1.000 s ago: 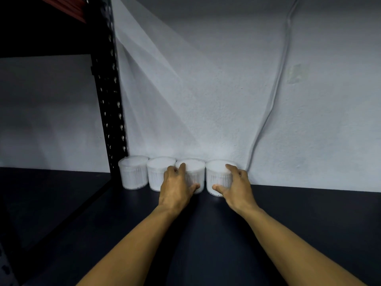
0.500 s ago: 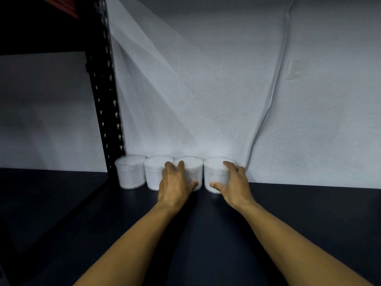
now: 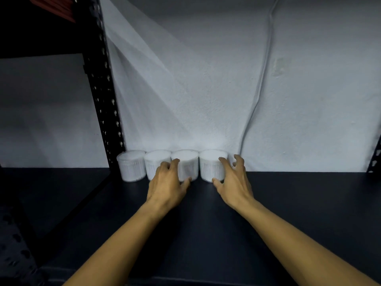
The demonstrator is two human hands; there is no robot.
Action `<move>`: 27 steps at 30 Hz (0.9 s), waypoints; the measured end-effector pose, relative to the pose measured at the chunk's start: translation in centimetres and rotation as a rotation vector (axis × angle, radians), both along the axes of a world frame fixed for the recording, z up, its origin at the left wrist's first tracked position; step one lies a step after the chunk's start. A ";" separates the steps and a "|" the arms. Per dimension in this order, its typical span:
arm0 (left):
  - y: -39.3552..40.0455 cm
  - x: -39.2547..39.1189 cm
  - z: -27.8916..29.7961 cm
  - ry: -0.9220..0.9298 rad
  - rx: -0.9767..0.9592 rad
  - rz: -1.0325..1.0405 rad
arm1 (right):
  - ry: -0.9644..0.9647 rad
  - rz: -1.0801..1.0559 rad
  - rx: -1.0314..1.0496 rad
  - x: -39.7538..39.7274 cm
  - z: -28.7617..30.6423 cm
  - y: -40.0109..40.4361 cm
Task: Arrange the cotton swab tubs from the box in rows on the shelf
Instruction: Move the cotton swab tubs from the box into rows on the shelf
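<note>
Several white cotton swab tubs stand side by side in a row at the back of the dark shelf (image 3: 206,228), against the wall. The leftmost tub (image 3: 131,166) and its neighbour (image 3: 155,161) stand free. My left hand (image 3: 168,182) wraps the front of the third tub (image 3: 188,163), fingers on its left side and thumb at its base. My right hand (image 3: 234,179) is at the rightmost tub (image 3: 209,165) with fingers spread apart; only the thumb and forefinger tips touch it. The box is out of view.
A black perforated upright post (image 3: 103,104) rises just left of the row. A pale cable (image 3: 258,96) runs down the white wall to the shelf, right of the tubs. Another post (image 3: 375,157) shows at the far right edge. Bare shelf extends right and forward.
My right hand has loosened from the rightmost tub, its fingers spreading and drawing back. The two right-hand tubs now sit flush in the row. My left hand stays on the third tub.
</note>
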State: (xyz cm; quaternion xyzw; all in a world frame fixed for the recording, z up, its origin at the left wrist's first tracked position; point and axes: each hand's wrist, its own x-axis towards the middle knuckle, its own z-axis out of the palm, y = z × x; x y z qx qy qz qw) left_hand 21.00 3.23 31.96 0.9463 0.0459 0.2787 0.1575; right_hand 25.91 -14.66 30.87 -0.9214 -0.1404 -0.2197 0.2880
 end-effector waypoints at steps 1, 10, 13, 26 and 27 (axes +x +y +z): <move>-0.1 -1.3 0.1 0.000 -0.001 -0.028 | -0.027 0.013 -0.021 -1.3 0.0 -0.3; -4.1 -14.7 -1.4 -0.101 0.039 -0.052 | -0.351 0.056 -0.171 -14.5 -1.7 -3.2; -4.9 -18.4 -3.1 -0.169 0.084 -0.071 | -0.390 0.071 -0.129 -18.2 -3.1 -4.2; -4.8 -25.3 -19.0 0.122 0.117 -0.196 | 0.034 0.247 -0.160 -25.8 -19.6 -5.2; -4.7 -25.2 -20.6 0.205 0.107 -0.195 | 0.132 0.257 -0.211 -25.9 -21.6 -5.3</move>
